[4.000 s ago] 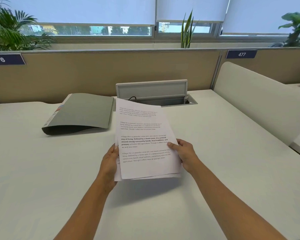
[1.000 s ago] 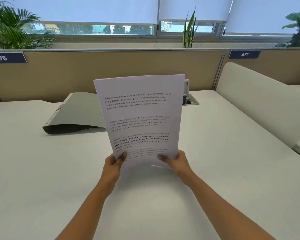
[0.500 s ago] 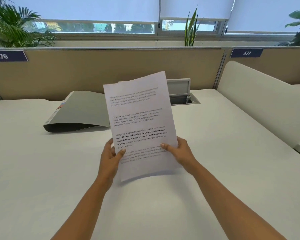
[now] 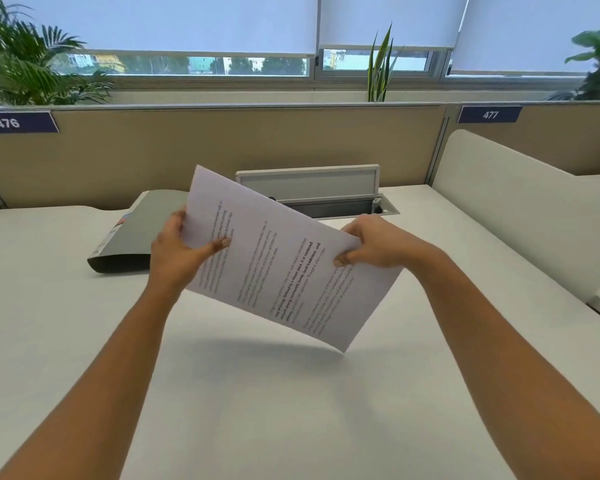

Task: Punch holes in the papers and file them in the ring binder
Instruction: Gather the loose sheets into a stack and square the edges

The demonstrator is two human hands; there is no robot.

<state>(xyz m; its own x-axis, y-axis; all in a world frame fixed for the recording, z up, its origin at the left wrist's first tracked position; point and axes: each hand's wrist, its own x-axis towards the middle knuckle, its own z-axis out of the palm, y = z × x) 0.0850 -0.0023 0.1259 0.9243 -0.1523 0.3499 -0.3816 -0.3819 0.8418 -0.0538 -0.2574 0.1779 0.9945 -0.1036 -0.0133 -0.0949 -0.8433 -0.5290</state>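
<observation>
1. While both hands are holding the papers (image 4: 284, 268) in the air over the desk (image 4: 257, 410), the stack is hanging from two edges only. The left hand (image 4: 179, 252) is gripping the left short edge, thumb on the printed face and fingers behind. The right hand (image 4: 378, 242) is pinching the far long edge near its right end with curled fingers.
2. I am judging that the sheets could be sliding against each other in such a light grip. If they are fanning out, the holes would not be lining up later.
3. The near right corner is hanging lowest, close above its shadow. If it is touching the desk first, it could be bending or creasing.
4. The long axis is running from left to right and dropping toward the near right. The printed face is looking up at the camera.
5. The text lines are running sideways, so the head of the page is pointing left, toward the binder (image 4: 142, 230).
6. The binder is lying closed on the desk behind the left hand, apart from the papers. No punch is showing in this view, so reaching for one with only one hand gripping could be letting the stack sag.
</observation>
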